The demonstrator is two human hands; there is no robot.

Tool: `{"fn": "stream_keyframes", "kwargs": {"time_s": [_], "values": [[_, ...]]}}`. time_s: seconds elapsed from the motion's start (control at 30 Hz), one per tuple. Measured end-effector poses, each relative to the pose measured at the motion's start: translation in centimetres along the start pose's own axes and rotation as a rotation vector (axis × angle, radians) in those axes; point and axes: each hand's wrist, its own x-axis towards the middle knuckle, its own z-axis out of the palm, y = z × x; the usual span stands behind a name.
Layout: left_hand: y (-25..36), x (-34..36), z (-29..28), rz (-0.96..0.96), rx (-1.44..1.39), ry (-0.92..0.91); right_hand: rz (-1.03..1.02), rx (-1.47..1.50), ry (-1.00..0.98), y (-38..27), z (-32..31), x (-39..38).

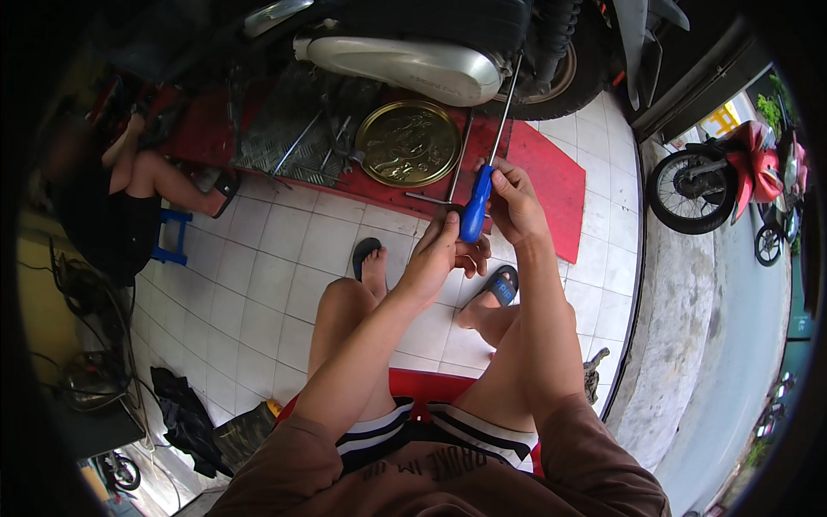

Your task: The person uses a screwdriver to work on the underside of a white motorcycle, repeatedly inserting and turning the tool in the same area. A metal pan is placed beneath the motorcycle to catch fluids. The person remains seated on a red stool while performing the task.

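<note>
A screwdriver (475, 205) with a blue handle and a long metal shaft slants up and away in front of me. My right hand (518, 205) pinches the handle near its shaft end. Around the butt of the handle, my left hand (438, 254) is closed, thumb on its left side and fingers curled beneath. The shaft reaches toward the silver engine cover (405, 67) of a motorcycle; whether its tip touches anything cannot be made out. Just beyond my hands, a T-shaped metal bar (457, 164) leans across the edge of the red platform (551, 189).
A round gold-coloured tray (409, 145) lies on the platform, left of the bar. Wrenches and rods (297, 142) rest on the metal tread plate. At left, another person (129, 185) sits on a blue stool (173, 237). A red motorcycle (754, 168) stands outside at right.
</note>
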Motion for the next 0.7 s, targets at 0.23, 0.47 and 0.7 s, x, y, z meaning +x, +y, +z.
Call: {"fn": "stream_keyframes", "kwargs": {"time_s": [0.23,0.47,0.7], "values": [[0.7,1.6,-1.7,0.003,0.251,-0.094,-0.038,-0.078,0.161,1.6,0.7,0.0],[1.1,2.7,-2.3,-0.035,0.158,-0.204,-0.313,-0.156,0.510,-3.0,1.6,4.1],[2.2,2.8,-2.2,0.001,0.196,-0.210,-0.344,-0.344,0.619,-9.1,-2.1,14.0]]}}
